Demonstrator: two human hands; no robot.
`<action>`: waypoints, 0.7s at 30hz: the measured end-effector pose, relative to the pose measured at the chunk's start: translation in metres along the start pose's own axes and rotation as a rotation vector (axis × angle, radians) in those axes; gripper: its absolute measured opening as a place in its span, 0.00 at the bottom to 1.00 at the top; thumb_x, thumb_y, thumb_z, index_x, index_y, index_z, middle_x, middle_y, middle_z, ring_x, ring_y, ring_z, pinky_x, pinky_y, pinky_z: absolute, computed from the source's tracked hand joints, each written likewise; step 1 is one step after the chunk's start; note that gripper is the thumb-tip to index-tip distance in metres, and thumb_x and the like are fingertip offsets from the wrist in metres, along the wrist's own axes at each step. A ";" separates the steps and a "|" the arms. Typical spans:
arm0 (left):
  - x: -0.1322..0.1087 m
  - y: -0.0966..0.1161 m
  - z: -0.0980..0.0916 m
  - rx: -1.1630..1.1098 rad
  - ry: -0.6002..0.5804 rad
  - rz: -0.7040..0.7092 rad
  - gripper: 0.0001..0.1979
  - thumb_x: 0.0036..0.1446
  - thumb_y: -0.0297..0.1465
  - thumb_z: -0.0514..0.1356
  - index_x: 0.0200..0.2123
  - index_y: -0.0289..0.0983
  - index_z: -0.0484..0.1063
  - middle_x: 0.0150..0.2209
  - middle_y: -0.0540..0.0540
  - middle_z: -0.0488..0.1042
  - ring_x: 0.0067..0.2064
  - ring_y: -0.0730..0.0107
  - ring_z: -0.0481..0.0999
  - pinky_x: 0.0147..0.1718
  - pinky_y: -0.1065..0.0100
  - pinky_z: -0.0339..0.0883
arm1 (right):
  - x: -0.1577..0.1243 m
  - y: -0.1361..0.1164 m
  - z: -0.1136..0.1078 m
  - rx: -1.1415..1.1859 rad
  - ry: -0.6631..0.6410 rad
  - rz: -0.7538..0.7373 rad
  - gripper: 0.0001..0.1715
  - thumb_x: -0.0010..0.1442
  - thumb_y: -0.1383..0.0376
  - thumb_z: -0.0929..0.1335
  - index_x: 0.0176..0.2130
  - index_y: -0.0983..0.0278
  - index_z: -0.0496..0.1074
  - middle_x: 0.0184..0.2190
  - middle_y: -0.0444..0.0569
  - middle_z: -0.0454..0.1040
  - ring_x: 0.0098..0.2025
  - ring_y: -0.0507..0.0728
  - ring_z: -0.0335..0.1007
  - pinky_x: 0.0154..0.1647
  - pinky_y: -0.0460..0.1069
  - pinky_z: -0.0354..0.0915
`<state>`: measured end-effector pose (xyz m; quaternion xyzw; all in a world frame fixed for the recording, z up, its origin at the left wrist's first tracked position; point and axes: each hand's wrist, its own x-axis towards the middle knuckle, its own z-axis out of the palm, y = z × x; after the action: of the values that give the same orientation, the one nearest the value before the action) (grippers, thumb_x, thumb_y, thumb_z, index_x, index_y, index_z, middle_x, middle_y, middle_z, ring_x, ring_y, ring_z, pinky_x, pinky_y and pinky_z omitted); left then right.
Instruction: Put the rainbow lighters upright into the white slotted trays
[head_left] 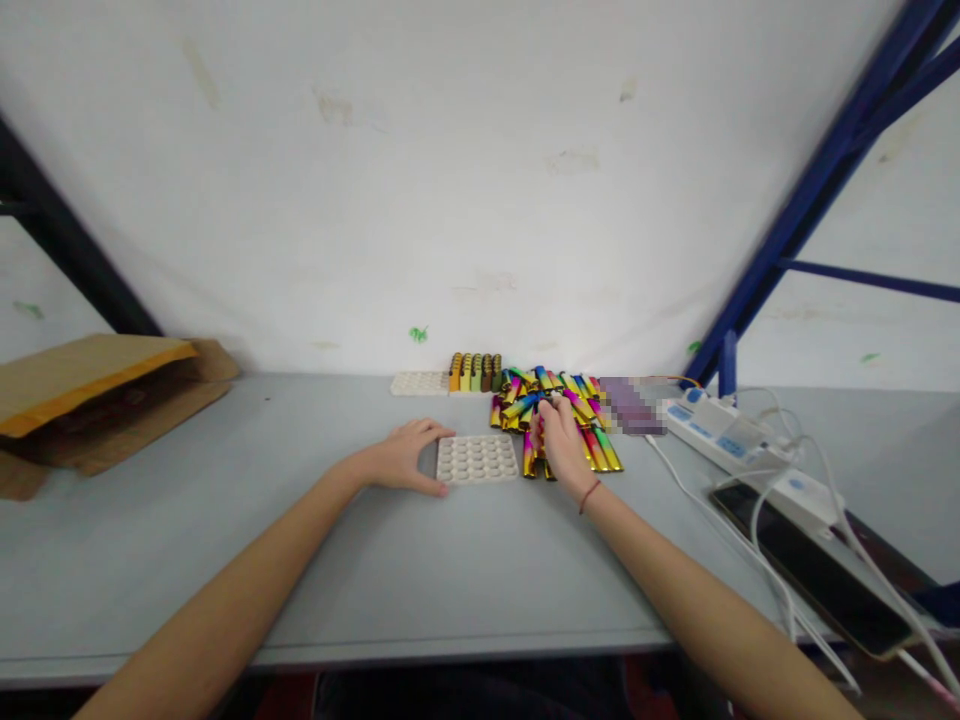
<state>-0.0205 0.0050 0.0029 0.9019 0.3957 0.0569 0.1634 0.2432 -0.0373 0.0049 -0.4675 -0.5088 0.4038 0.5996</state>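
Note:
A white tray with round hollows [478, 459] lies on the grey table. My left hand [405, 455] rests at the tray's left edge, thumb and fingers curved around that side. My right hand [560, 440] reaches into a pile of shiny multicoloured lighters [581, 410] just right of the tray, fingers pinched together on one of them. Behind, a second white tray [418, 383] stands by the wall with a row of upright lighters [475, 372] at its right end.
An open cardboard box [97, 400] sits at the far left. White power strips [724, 430] with cables and a dark phone [814, 570] lie at the right. A blue metal frame [810, 190] rises at the right against the white wall.

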 end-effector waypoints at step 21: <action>0.007 0.007 0.015 0.064 0.067 0.023 0.42 0.41 0.55 0.65 0.54 0.36 0.63 0.53 0.38 0.66 0.56 0.47 0.64 0.56 0.55 0.54 | 0.002 0.007 0.048 -0.560 -0.301 -0.454 0.13 0.62 0.62 0.64 0.45 0.63 0.72 0.39 0.51 0.77 0.37 0.56 0.72 0.43 0.51 0.66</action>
<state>-0.0076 0.0015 -0.0090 0.9089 0.3919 0.0762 0.1207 0.1960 -0.0267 0.0010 -0.4242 -0.7720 0.1706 0.4416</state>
